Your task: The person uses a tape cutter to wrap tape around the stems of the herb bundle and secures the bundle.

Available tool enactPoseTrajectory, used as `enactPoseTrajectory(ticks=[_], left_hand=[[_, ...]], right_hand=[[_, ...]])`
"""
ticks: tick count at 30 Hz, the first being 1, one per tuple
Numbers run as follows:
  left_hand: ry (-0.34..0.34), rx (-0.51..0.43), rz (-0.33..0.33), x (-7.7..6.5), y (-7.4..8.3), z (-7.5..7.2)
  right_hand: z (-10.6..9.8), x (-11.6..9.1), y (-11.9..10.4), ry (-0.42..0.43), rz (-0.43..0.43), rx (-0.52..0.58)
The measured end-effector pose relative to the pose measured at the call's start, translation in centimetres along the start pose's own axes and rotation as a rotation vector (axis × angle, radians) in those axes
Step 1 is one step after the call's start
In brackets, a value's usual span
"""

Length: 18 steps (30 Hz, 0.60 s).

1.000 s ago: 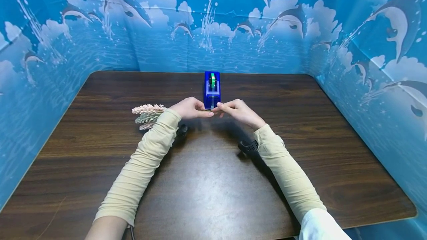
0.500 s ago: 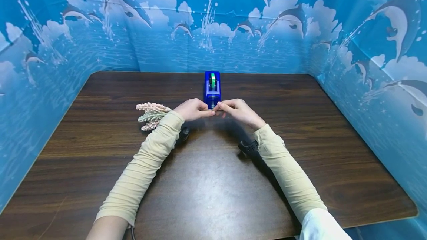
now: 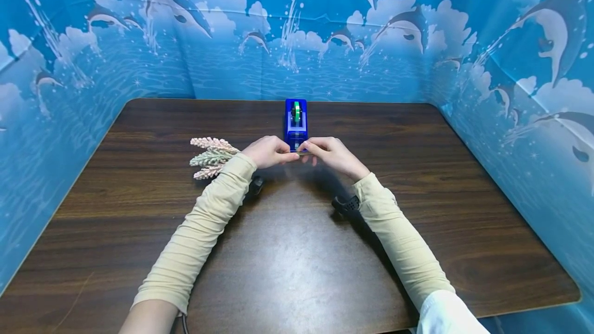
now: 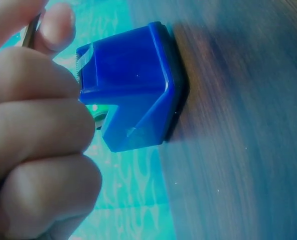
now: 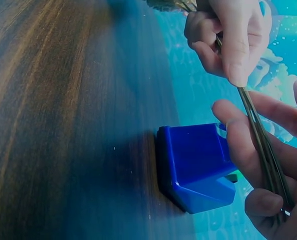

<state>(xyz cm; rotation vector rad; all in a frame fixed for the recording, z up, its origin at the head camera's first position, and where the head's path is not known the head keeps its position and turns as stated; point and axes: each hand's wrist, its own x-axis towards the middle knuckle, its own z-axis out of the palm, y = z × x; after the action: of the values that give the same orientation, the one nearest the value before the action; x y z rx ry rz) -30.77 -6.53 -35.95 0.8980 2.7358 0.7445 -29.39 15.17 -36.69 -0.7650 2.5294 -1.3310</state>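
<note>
A bunch of artificial flowers with pink and green heads [image 3: 209, 157] sticks out to the left, past my left wrist. My left hand [image 3: 266, 152] grips the bunch by its thin stems [image 5: 258, 135], seen best in the right wrist view. Around the lower stems curl the fingers and thumb of my right hand [image 3: 333, 154]. Just beyond both hands stands a blue tape dispenser [image 3: 296, 127] with a green-cored roll [image 3: 297, 111]. A short clear tape end [image 4: 85, 57] lies at its toothed cutter, close to my left fingers.
The dark wooden table [image 3: 297, 251] extends on all sides of the hands. Behind it hangs a blue dolphin-print curtain [image 3: 223, 61]. Black wrist devices [image 3: 345, 204] hang under the forearms, and a cable [image 3: 184, 323] runs below the left sleeve.
My left hand has shifted slightly right, bringing the flower bunch along. The flower heads have turned and look more spread out. My right hand has barely moved; the dispenser stays put.
</note>
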Motion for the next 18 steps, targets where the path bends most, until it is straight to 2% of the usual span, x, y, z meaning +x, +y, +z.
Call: enactPoseTrajectory(ticks=[7,9,14,18], left_hand=[[-0.01,0.014,0.023,-0.07,-0.04,0.07],[-0.034,0.007,0.031,-0.05,-0.02,0.11],[-0.145,-0.024,0.039,0.01,0.1,0.21],[-0.193,0.004,0.055,-0.06,0.31,0.02]], right_hand=[[-0.06,0.03,0.01,-0.003,0.085,0.085],[-0.21,-0.04,0.15,-0.021,0.085,0.044],[-0.59,-0.22,0.34,-0.079,0.046,-0.11],[-0.72,-0.23,0.28,-0.114,0.008,-0.163]])
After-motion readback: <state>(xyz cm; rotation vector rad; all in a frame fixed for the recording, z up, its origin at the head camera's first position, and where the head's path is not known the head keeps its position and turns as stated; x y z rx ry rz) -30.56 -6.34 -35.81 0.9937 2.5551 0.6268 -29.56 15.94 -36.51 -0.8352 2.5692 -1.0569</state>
